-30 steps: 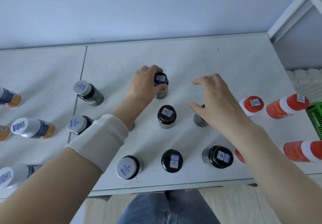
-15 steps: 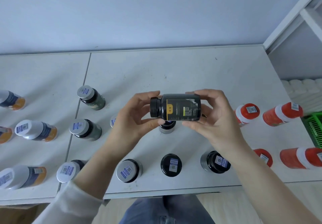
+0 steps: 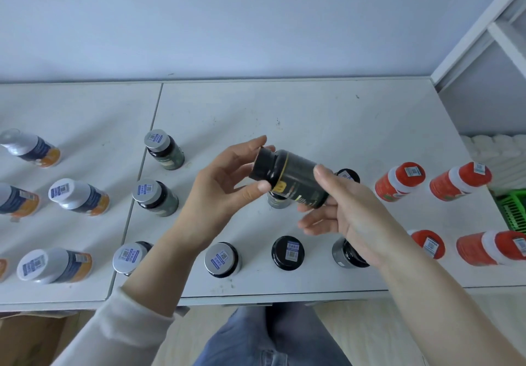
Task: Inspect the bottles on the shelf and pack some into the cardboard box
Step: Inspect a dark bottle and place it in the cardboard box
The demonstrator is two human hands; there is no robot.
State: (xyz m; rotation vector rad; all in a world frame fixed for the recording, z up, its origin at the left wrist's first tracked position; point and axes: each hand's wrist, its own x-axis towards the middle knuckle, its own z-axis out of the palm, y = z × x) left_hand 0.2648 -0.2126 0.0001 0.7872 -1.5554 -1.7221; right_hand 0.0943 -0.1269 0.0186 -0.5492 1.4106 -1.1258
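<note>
Inspection stage: the left hand (image 3: 227, 183) and right hand (image 3: 350, 212) together gripped one dark bottle (image 3: 290, 179) tilted above the shelf (image 3: 313, 115), the other bottles (image 3: 287, 252) standing unpacked, the cardboard box (image 3: 31, 334) barely visible.

**Head view: a dark bottle (image 3: 290, 179) held on its side in both hands above a white shelf (image 3: 313, 126).**

The left hand (image 3: 225, 192) pinches the cap end between thumb and fingers. The right hand (image 3: 350, 212) grips the labelled body, thumb on top and fingers beneath. The bottle is tilted, cap toward the upper left, with a yellow band on its label. Upright bottles stand in rows on the shelf: silver-capped bottles (image 3: 163, 149) left of centre, a black-capped bottle (image 3: 287, 252) near the front edge, white-capped blue-and-orange bottles (image 3: 76, 196) at far left, red bottles (image 3: 398, 180) at right. A green basket (image 3: 512, 209) shows at the right edge and a cardboard box (image 3: 25, 337) at lower left.
</note>
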